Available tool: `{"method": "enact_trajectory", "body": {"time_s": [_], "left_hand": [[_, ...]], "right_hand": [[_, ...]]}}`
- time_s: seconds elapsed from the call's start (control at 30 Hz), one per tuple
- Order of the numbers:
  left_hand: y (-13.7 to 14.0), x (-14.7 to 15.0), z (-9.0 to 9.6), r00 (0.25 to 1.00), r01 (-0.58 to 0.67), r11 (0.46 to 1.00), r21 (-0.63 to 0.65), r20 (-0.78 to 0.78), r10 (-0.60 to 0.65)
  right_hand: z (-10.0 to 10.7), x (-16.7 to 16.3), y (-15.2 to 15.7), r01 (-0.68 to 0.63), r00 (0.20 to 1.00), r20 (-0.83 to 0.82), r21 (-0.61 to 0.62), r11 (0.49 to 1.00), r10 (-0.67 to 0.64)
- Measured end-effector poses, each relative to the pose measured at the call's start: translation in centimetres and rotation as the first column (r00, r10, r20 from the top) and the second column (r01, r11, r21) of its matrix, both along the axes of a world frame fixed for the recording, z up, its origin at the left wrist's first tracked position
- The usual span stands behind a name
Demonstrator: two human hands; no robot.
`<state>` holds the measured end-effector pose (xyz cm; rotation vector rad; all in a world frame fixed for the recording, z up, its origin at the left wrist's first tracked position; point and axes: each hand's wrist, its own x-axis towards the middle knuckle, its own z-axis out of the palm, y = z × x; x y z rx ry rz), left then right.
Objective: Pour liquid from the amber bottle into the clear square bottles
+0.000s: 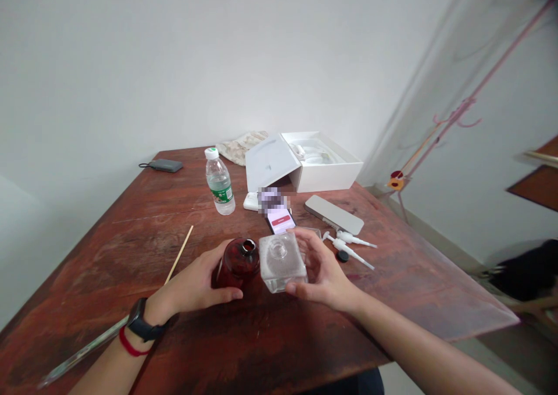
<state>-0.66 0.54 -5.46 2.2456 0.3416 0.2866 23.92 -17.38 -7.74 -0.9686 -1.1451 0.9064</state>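
My left hand (204, 281) is wrapped round a dark red-brown bottle (239, 261), whose neck is uncapped. In my right hand (322, 273) is a clear square bottle (283, 261), gripped at its right side with its open neck toward me. The two bottles are side by side, very close together; I cannot tell if they touch. Two white pump heads (349, 251) lie on the table to the right of my right hand, beside a small black cap (343, 256).
On the wooden table (143, 226) stand a water bottle (220, 185) and an open white box (329, 174). A phone (281, 220), a grey case (335, 214), a thin wooden stick (179, 254), a clear plastic wrapper (82, 354), a power bank (163, 165) and a cloth (239, 148) lie around.
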Motion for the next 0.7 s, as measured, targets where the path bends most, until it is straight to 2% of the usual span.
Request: {"method": "enact_trajectory", "body": {"time_s": [0.37, 0.7], "left_hand": [[-0.02, 0.00, -0.01, 1.000, -0.009, 1.000, 0.026, -0.001, 0.009], [0.11, -0.03, -0.25, 1.000, 0.017, 1.000, -0.018, 0.011, -0.017]], "right_hand": [[-0.02, 0.05, -0.04, -0.011, 1.000, 0.001, 0.002, 1.000, 0.011], [-0.07, 0.22, -0.03, -0.026, 1.000, 0.011, 0.010, 1.000, 0.026]]}}
